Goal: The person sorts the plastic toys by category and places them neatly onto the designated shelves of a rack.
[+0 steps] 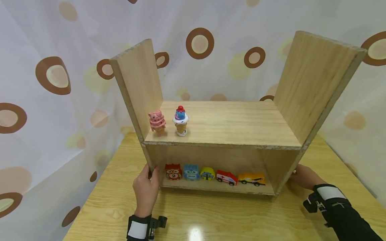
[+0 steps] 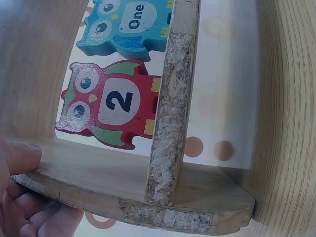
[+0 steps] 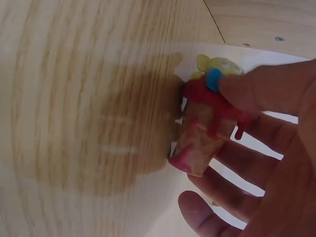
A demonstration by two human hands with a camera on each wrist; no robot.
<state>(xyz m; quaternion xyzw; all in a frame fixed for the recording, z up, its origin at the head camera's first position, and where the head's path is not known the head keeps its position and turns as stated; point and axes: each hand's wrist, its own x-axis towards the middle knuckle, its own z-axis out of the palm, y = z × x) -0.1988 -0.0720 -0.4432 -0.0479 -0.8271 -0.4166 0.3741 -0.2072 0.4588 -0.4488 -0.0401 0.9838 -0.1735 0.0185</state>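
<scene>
A two-tier wooden shelf (image 1: 229, 125) stands on the table. My left hand (image 1: 146, 189) grips its lower left side panel (image 2: 94, 182), thumb on the inner face and fingers outside. Beside the lower right side panel, my right hand (image 1: 306, 177) is partly hidden by the wood in the head view. The right wrist view shows it holding an ice cream cone figurine (image 3: 202, 126) with a yellow top, red drips and a tan cone, the thumb pressed near a blue spot. On the upper board are a pink ice cream figurine (image 1: 157, 123) and a blue-and-white ice cream figurine (image 1: 181, 121).
Along the lower tier stand a red owl block (image 1: 173, 172), a blue owl block (image 1: 191, 172), a yellow tree block (image 1: 207, 173), a red ambulance (image 1: 227, 177) and a yellow truck (image 1: 252, 178). Tall side panels rise at both ends. A patterned cloth (image 1: 211, 77) hangs behind the table (image 1: 120, 201).
</scene>
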